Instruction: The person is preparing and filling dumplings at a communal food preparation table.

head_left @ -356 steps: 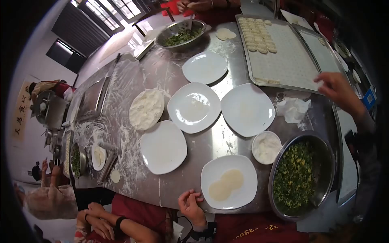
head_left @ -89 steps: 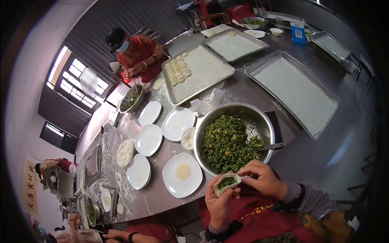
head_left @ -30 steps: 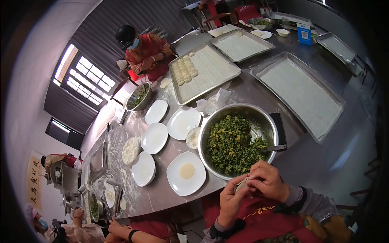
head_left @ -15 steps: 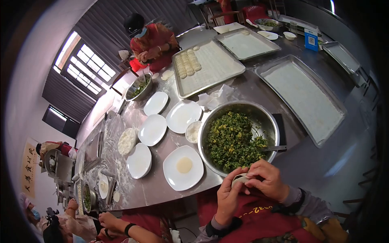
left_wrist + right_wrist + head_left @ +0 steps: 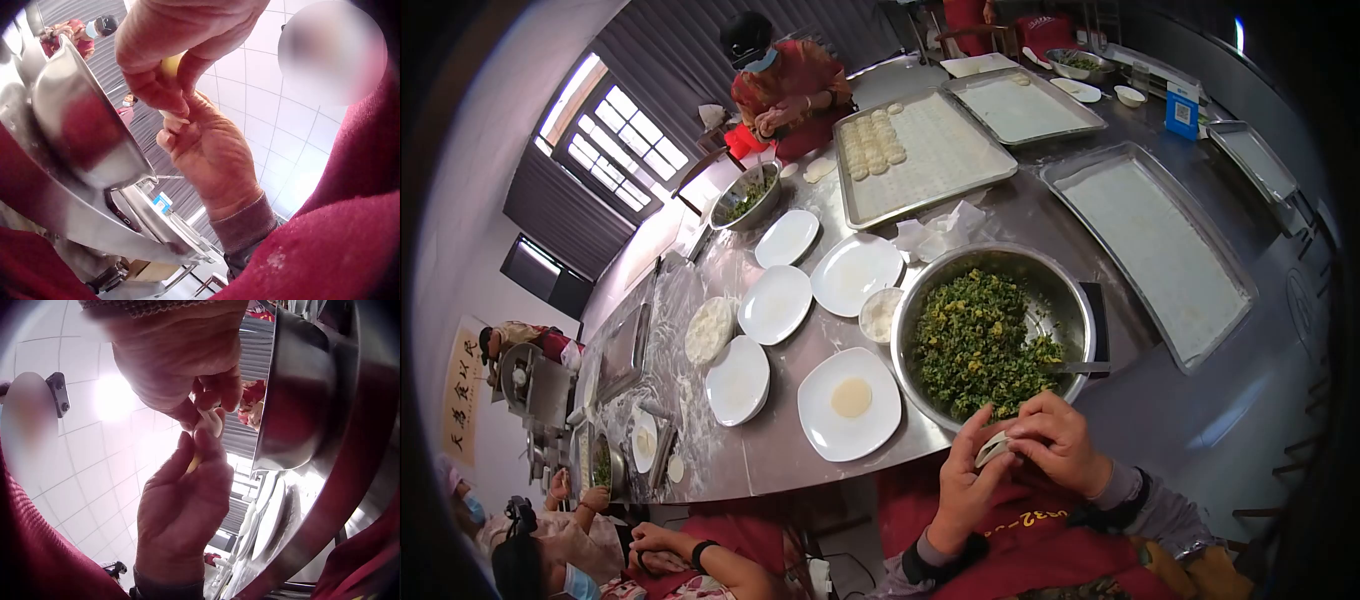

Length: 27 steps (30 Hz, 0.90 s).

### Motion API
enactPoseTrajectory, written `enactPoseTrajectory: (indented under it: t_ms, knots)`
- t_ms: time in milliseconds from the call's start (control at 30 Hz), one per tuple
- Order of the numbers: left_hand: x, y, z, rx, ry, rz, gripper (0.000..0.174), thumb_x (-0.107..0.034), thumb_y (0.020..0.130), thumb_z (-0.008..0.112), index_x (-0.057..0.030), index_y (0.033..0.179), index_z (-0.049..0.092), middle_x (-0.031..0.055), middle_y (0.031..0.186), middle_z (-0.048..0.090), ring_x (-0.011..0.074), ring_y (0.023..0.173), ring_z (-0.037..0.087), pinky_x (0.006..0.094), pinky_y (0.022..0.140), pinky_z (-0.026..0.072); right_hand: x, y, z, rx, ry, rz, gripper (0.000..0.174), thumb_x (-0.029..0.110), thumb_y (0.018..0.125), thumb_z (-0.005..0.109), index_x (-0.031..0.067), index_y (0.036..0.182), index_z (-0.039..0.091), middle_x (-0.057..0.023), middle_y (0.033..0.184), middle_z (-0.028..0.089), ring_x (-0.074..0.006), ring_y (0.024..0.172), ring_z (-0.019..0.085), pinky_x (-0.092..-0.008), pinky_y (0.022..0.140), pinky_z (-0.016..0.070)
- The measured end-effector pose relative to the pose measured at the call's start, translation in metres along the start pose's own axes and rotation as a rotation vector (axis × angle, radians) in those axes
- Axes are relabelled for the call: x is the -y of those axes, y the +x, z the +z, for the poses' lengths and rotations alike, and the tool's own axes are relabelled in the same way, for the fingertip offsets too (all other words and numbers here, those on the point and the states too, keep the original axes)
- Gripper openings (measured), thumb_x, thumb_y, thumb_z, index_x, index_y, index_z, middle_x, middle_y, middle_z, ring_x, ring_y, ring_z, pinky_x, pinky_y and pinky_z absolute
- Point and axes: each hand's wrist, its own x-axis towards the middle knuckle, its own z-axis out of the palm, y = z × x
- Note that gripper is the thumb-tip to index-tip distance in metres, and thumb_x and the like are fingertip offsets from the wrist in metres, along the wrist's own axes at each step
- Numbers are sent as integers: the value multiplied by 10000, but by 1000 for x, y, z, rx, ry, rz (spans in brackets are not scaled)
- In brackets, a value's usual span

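Both hands hold a folded dumpling just in front of the large steel bowl's near rim. My left hand grips its left side between thumb and fingers. My right hand pinches the edge at the right. The right wrist view shows the pale dough between the fingertips of both hands; much of it is hidden by fingers. Chopped green and yellow filling lies in the steel bowl, with a metal handle over its right rim. To the left, a white plate carries one round wrapper.
Several white plates, a small bowl of white powder and crumpled paper stand beyond. A tray with rows of dumplings lies farther back, a lined tray at the right. People sit at the left and across the table.
The wrapper, open with filling showing three seconds ago, is now folded over with its filling out of sight. Both hands stay close together on it. The head view has shifted slightly.
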Motion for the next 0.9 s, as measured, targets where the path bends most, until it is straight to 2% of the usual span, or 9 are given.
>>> enactPoseTrajectory:
  t_ms: [167,367,467,533,567,633,667,833,900]
  knots:
    - [4,1,-5,-60,-163,-54,515,23,882,520,-28,1365,348,144,1219,547,109,913,593,188,691,484,-4,-2,3,-25,7,-17,189,10,727,712,25,891,620,-87,840,559,-182,680,576,-277,569,460]
    - [4,-2,-7,48,81,-77,376,2,889,529,-14,1264,496,77,1149,584,70,879,580,180,706,468,1,-2,0,27,-47,-3,163,9,716,715,20,833,603,-90,834,558,-211,668,573,-295,574,464]
    - [1,-1,-5,67,174,-61,361,38,878,515,15,1238,502,98,1171,574,118,1019,563,234,859,456,-1,-2,1,37,-50,-68,170,12,719,714,28,846,602,-87,824,549,-209,649,559,-297,561,455]
    - [2,-2,-6,78,132,-67,394,43,875,518,14,1265,473,106,1176,571,138,1054,553,249,891,444,3,1,0,18,-59,-84,172,10,726,708,34,861,604,-88,827,547,-205,644,556,-296,560,454]
    - [3,-3,-6,81,111,-71,411,45,873,519,13,1278,458,110,1178,569,148,1071,548,257,906,438,5,-1,1,-1,-7,5,174,8,728,705,37,869,606,-87,832,549,-198,648,558,-291,559,453]
    - [7,-3,-5,43,92,-16,438,22,880,527,-15,1307,439,82,1182,568,104,1007,553,214,805,458,10,0,3,-44,97,165,178,5,733,700,42,884,612,-85,841,553,-184,656,563,-280,559,452]
    - [8,-2,-4,25,85,14,452,10,883,531,-29,1322,429,67,1184,567,82,975,556,192,755,468,9,2,2,-12,66,149,181,3,735,699,41,887,609,-81,851,552,-169,659,563,-272,558,451]
    - [6,-2,1,-48,48,52,471,15,892,508,-16,1346,388,97,1227,544,128,1038,553,242,857,459,-2,-1,4,10,-37,-61,197,-2,736,702,36,898,597,-64,872,545,-120,682,562,-242,561,448]
    - [7,0,0,-72,33,64,449,14,898,497,-7,1336,400,107,1231,543,146,1051,555,258,887,450,-1,-5,5,-13,-6,-36,197,-2,734,704,34,893,594,-70,868,548,-136,688,570,-246,565,453]
